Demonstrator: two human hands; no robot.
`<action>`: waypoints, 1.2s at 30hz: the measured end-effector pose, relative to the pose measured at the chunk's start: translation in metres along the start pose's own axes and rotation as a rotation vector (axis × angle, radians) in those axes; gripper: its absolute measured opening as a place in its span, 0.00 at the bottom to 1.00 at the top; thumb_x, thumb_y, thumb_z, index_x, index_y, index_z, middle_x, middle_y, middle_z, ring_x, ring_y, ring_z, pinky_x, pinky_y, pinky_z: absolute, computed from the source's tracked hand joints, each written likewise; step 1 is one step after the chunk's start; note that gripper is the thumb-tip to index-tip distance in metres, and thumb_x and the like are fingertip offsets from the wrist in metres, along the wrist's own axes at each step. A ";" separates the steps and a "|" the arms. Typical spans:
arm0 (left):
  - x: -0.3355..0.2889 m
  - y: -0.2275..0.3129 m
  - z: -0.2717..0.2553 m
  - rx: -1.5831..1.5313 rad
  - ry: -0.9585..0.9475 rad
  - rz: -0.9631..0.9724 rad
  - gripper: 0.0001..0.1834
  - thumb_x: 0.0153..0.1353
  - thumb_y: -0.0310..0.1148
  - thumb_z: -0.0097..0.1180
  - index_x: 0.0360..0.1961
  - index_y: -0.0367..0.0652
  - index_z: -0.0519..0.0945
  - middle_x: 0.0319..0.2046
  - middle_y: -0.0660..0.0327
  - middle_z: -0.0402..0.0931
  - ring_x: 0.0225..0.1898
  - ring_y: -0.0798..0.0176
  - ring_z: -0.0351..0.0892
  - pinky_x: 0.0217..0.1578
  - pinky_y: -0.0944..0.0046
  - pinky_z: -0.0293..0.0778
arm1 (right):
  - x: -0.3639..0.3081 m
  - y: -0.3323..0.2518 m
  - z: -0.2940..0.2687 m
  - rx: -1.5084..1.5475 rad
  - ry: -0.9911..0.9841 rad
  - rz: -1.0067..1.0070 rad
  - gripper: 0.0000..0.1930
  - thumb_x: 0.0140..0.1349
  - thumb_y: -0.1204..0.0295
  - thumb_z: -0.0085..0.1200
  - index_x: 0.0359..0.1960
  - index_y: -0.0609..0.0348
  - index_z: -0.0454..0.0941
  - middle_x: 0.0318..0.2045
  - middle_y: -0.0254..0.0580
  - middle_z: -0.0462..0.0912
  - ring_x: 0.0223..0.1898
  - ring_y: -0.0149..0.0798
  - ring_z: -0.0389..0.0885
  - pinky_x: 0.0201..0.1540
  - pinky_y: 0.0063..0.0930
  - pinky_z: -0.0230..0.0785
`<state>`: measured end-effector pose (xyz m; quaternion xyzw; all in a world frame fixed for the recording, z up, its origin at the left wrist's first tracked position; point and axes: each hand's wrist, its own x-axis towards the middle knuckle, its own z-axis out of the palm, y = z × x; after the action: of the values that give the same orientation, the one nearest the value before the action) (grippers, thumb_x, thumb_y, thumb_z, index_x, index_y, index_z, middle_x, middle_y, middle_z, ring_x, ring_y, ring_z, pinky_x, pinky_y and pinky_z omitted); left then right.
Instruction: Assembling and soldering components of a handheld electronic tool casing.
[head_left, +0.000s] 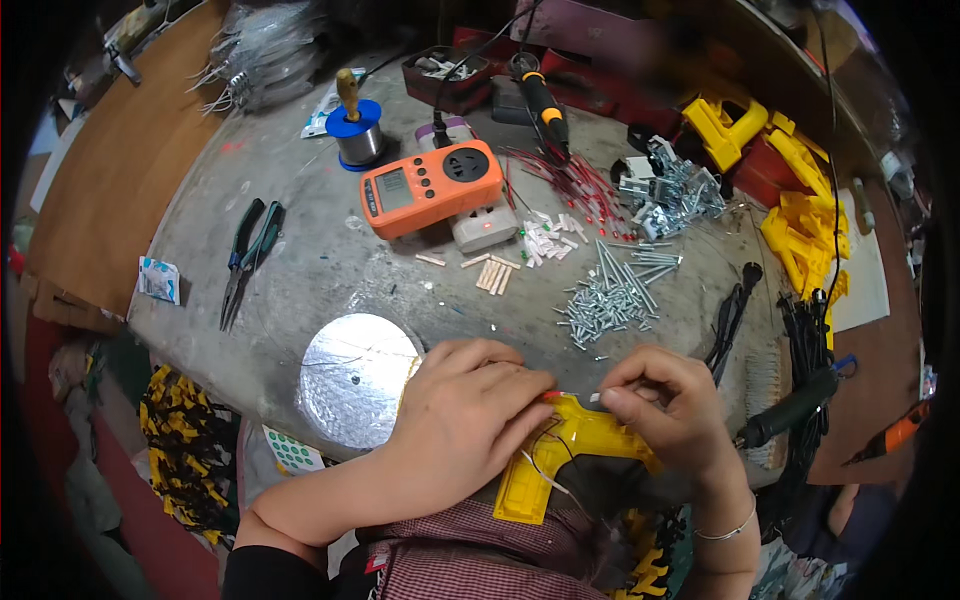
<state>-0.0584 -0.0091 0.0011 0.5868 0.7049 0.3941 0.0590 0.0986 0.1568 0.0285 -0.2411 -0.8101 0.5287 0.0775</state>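
Note:
A yellow pistol-shaped plastic housing half (590, 440) lies at the table's near edge, its hollow side up. Thin black and white wires (548, 476) run inside it and hang out at its handle. My left hand (465, 410) is closed over its left end, fingertips on the rim near a small red bit (552, 395); the palm hides that end. Over the right part, my right hand (672, 405) is closed in a pinch, with a small white piece (595, 397) at its fingertips. A round film-wrapped disc (358, 375) lies left of my left hand.
Beyond my hands lie a screw pile (605, 305), white-sleeved pieces (548, 240), red wires (580, 190) and an orange meter (432, 188). Pliers (245, 260) and a solder spool (355, 137) are left. Right are a brush (765, 400), a dark-handled screwdriver (790, 408) and yellow housings (800, 240).

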 end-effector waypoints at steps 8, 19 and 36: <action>-0.005 -0.001 0.016 -0.074 0.098 0.006 0.06 0.52 0.26 0.66 0.33 0.40 0.85 0.28 0.60 0.80 0.35 0.57 0.77 0.36 0.59 0.72 | -0.005 0.007 0.015 0.456 -0.011 0.095 0.07 0.64 0.78 0.59 0.41 0.69 0.77 0.32 0.32 0.80 0.33 0.19 0.76 0.35 0.13 0.70; -0.006 -0.003 0.021 -0.118 0.134 0.018 0.07 0.51 0.25 0.66 0.32 0.39 0.85 0.27 0.60 0.78 0.33 0.56 0.75 0.34 0.60 0.73 | -0.004 0.015 0.020 0.481 0.047 0.029 0.06 0.63 0.81 0.59 0.40 0.69 0.77 0.34 0.34 0.80 0.35 0.22 0.78 0.39 0.15 0.73; -0.004 -0.005 0.026 -0.009 0.154 0.123 0.09 0.46 0.24 0.69 0.31 0.38 0.83 0.26 0.60 0.75 0.30 0.56 0.73 0.31 0.61 0.73 | 0.002 -0.001 0.024 -0.070 0.090 -0.237 0.04 0.57 0.82 0.61 0.33 0.68 0.81 0.31 0.40 0.82 0.30 0.25 0.82 0.33 0.17 0.76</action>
<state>-0.0469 0.0001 -0.0213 0.5966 0.6683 0.4441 -0.0168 0.0872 0.1378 0.0191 -0.1697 -0.8467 0.4759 0.1670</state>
